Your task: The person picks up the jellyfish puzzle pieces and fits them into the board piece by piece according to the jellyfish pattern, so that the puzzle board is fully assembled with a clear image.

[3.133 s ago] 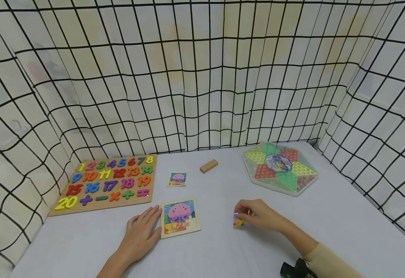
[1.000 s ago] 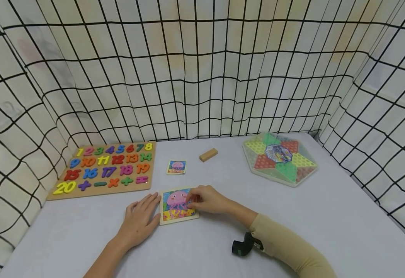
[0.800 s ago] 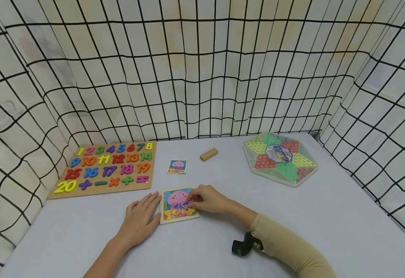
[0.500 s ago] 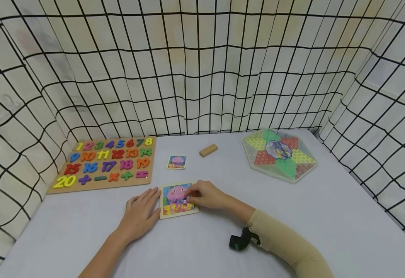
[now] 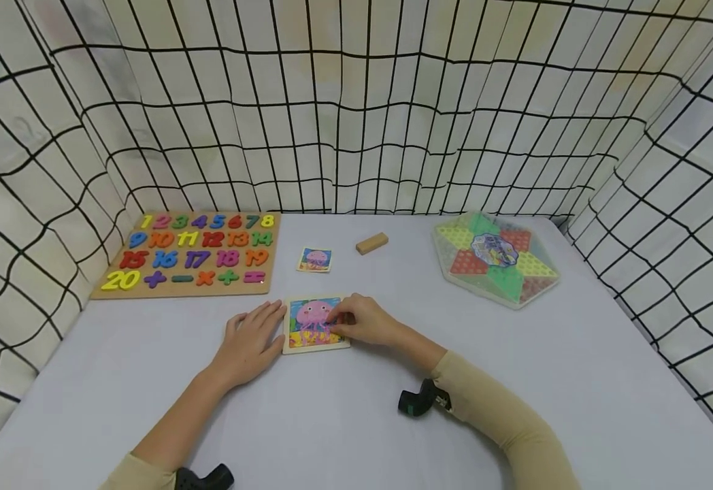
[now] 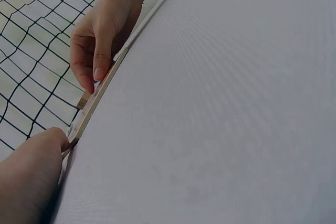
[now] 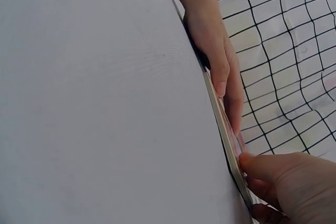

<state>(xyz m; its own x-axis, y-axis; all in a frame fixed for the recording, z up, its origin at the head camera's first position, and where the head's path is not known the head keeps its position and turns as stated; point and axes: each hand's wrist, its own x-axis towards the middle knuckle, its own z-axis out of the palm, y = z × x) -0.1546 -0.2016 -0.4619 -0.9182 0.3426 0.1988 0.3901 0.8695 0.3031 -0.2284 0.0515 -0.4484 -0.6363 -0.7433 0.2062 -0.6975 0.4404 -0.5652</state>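
A small jigsaw puzzle (image 5: pixel 314 313) with a pink jellyfish picture lies in its pale wooden frame at the middle of the table. Along the frame's left edge rests my left hand (image 5: pixel 247 346), its fingers stretched out and relaxed. My right hand (image 5: pixel 369 321) is over the puzzle's right side, thumb and fingertips pinching a puzzle piece that they mostly hide. In the left wrist view the right hand (image 6: pixel 102 38) reaches down to the thin frame edge from above. The right wrist view has the left hand (image 7: pixel 214 45) on the frame's far end.
A wooden number board (image 5: pixel 191 258) lies at the back left. Behind the puzzle are a small jellyfish picture card (image 5: pixel 316 259) and a wooden block (image 5: pixel 371 243). A hexagonal board-game case (image 5: pixel 496 258) lies at the back right. Black netting (image 5: pixel 356 109) surrounds the white-covered table.
My right hand has carried the puzzle piece from the table on the right to the puzzle's right side. The left hand stays at the frame; the head view has tilted.
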